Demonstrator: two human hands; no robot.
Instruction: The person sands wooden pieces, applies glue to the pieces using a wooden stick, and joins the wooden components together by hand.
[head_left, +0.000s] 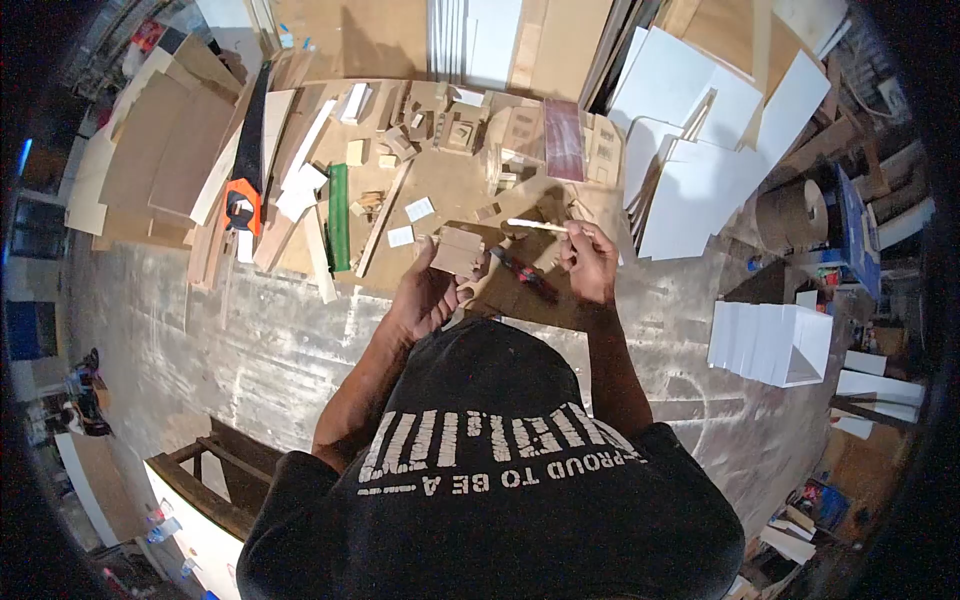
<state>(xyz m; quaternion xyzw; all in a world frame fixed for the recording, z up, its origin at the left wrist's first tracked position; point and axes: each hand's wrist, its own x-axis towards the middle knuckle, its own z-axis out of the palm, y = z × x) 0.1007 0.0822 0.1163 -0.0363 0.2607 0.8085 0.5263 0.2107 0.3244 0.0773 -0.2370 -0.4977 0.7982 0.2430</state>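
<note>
In the head view, my left hand (428,298) is closed around a small flat wooden block (457,250), holding it over the near edge of the board. My right hand (592,264) pinches a thin pale stick (536,225), which points left, its tip a little above and right of the block. Between my hands lies a tool with a red and black handle (528,276); its kind is not clear. Small white cards (419,209) and loose wood offcuts are on the board just beyond my left hand.
Small wooden house models (510,140) stand at the back, with a dark red strip (563,140) beside them. A green strip (339,217) and a handsaw with an orange handle (242,205) lie left. White panels (700,190) lean at right; a white box (770,342) stands below.
</note>
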